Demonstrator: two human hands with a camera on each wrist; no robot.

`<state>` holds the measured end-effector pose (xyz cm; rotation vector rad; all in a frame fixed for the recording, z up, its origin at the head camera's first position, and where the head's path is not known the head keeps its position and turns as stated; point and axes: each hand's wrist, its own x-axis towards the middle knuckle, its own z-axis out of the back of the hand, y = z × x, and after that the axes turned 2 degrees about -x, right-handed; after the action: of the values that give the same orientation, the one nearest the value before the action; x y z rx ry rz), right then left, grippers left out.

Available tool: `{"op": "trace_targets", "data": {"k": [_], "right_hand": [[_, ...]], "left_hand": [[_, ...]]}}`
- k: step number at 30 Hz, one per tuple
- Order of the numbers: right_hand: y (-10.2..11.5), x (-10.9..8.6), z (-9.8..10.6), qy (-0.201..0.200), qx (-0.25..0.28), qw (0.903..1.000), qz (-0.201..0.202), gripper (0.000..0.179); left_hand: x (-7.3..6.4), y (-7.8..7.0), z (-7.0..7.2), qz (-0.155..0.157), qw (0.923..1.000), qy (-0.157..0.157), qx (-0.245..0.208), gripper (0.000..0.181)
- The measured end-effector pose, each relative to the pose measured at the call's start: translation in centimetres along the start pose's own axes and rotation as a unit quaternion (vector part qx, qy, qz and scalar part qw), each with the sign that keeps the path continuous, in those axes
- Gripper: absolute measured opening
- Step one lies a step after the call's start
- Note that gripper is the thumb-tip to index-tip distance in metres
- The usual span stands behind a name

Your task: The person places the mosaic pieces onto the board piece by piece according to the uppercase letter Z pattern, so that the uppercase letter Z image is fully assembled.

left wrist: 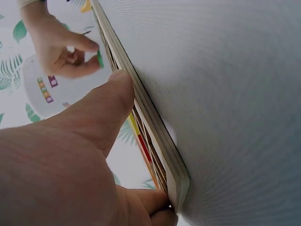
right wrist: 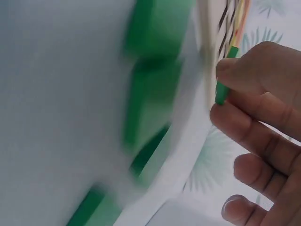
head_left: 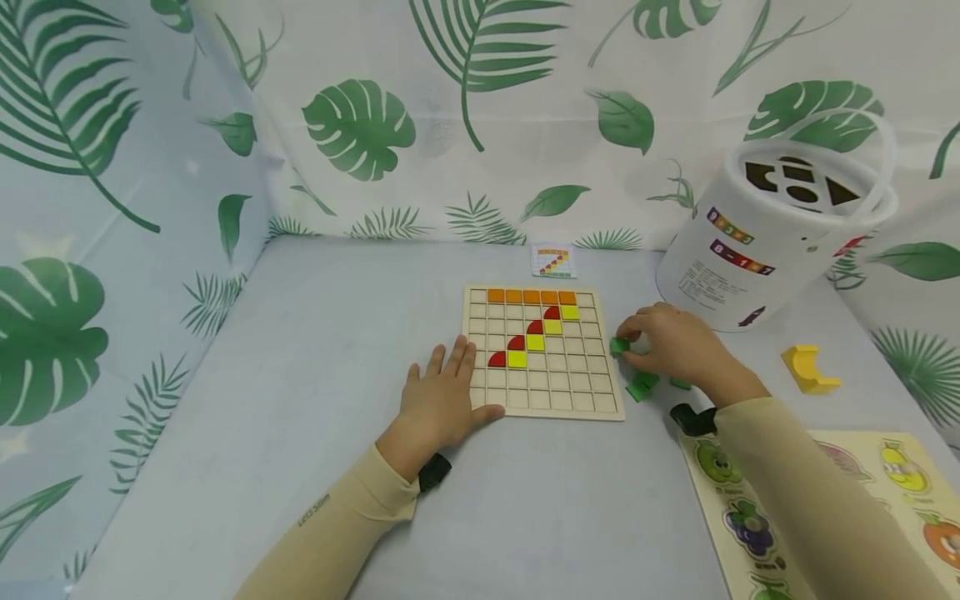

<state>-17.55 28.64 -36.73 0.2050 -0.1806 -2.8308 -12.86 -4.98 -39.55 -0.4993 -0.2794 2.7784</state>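
Note:
A wooden grid board (head_left: 555, 392) lies on the table, with a row of orange square tiles (head_left: 532, 297) along its top and a diagonal of red quarter-round tiles (head_left: 516, 342) and yellow square tiles (head_left: 536, 342). My left hand (head_left: 442, 400) rests at the board's left edge, fingers straight, thumb on its near edge. Just off the board's right side, my right hand (head_left: 678, 346) pinches a small green tile (right wrist: 227, 77) between thumb and fingers. More green tiles (head_left: 642, 385) lie on the table below that hand.
A small pattern card (head_left: 553, 261) lies behind the board. At the back right stands a white bucket (head_left: 750, 250) with shaped holes in its lid. A yellow curved block (head_left: 810, 369) is on the right, and a fruit puzzle board (head_left: 720, 517) lies under the right forearm.

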Motion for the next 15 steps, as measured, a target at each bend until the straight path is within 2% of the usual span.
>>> {"op": "trace_targets", "data": {"k": [6, 15], "right_hand": [[3.7, 1.3, -0.7, -0.009, 0.023, 0.9993, 0.026, 0.028], [9.7, 2.6, -2.0, -0.023, 0.020, 0.9910, 0.130, 0.024]], "left_hand": [[0.0, 0.0, 0.0, 0.002, 1.0000, 0.000, 0.002, 0.105], [0.0, -0.1, 0.1, 0.000, 1.0000, 0.001, -0.009, 0.104]]}}
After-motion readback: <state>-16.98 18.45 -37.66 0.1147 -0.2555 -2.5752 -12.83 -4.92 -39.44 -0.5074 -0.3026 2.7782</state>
